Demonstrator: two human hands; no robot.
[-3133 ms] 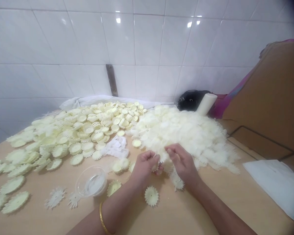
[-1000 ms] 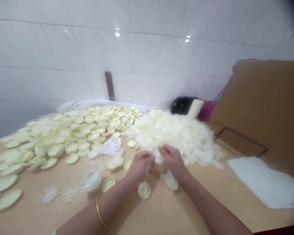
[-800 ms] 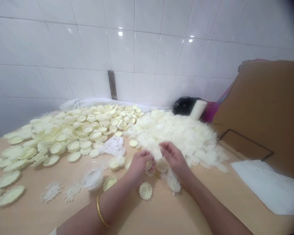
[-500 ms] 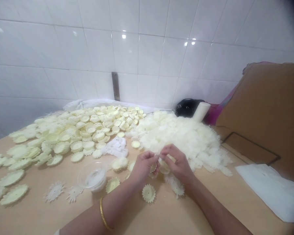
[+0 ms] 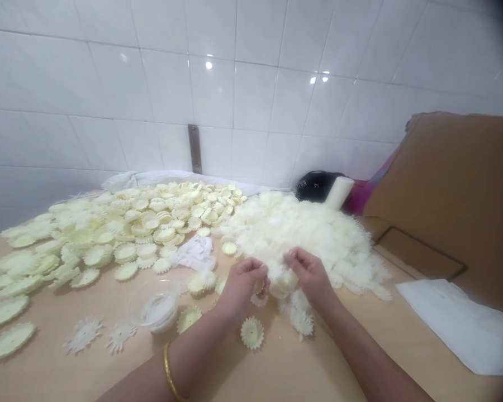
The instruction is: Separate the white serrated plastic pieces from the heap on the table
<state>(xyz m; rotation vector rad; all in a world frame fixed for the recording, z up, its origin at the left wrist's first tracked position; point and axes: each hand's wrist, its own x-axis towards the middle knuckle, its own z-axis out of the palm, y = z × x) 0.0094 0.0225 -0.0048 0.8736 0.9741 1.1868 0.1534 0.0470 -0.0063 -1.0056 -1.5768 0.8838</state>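
My left hand (image 5: 241, 285) and my right hand (image 5: 310, 273) are close together at the near edge of a big heap of white petal pieces (image 5: 305, 231). Both hands are curled, fingers pinched on a small cream flower piece (image 5: 279, 282) held between them. A finished cream flower (image 5: 252, 333) lies on the wooden table (image 5: 276, 368) just below my left hand. More white petal pieces (image 5: 299, 318) lie under my right wrist. A gold bangle (image 5: 170, 371) is on my left wrist.
Several cream flowers (image 5: 142, 223) spread over the table's left half. A small clear bowl (image 5: 155, 310) sits left of my hands, a white cloth (image 5: 195, 254) behind it. A white sheet (image 5: 461, 324) lies at right, a brown board (image 5: 456, 178), black object (image 5: 316, 184) and white cylinder (image 5: 339, 192) behind.
My hands have stayed together at the heap's edge, fingers working the small piece; they parted briefly and closed in again. The view shifted slightly.
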